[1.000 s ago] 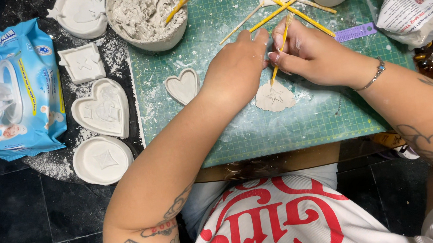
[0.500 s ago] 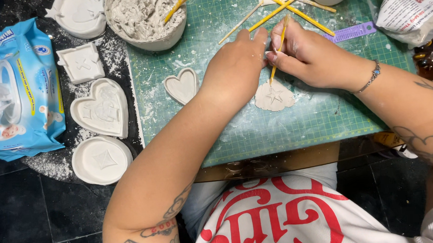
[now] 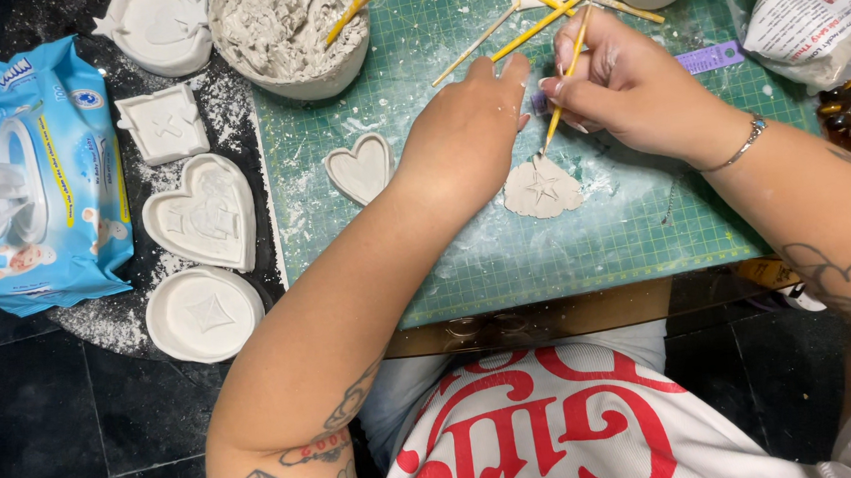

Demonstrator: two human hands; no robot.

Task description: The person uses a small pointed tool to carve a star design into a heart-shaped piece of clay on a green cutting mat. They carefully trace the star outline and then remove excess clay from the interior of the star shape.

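A flat shell-shaped piece of pale clay (image 3: pixel 541 189) with a star cut into it lies on the green cutting mat (image 3: pixel 564 250). My right hand (image 3: pixel 623 89) pinches a thin yellow stick tool (image 3: pixel 565 81), whose tip touches the clay's upper edge. My left hand (image 3: pixel 468 128) rests palm down just left of the clay, fingers curled at its top rim; whether it grips anything is hidden. A small heart-shaped clay dish (image 3: pixel 362 166) lies on the mat to the left.
A bowl of grey clay (image 3: pixel 285 31) stands at the mat's top left, more yellow sticks (image 3: pixel 531 26) beside it. White moulds, heart (image 3: pixel 202 213), round (image 3: pixel 204 314), square (image 3: pixel 164 122), lie on a dusty dark surface. A blue wipes pack (image 3: pixel 38 174) lies far left, a plastic bag (image 3: pixel 805 9) top right.
My right hand has shifted slightly and the stick tool's tip has moved along the clay's top edge. My left hand stays by the clay.
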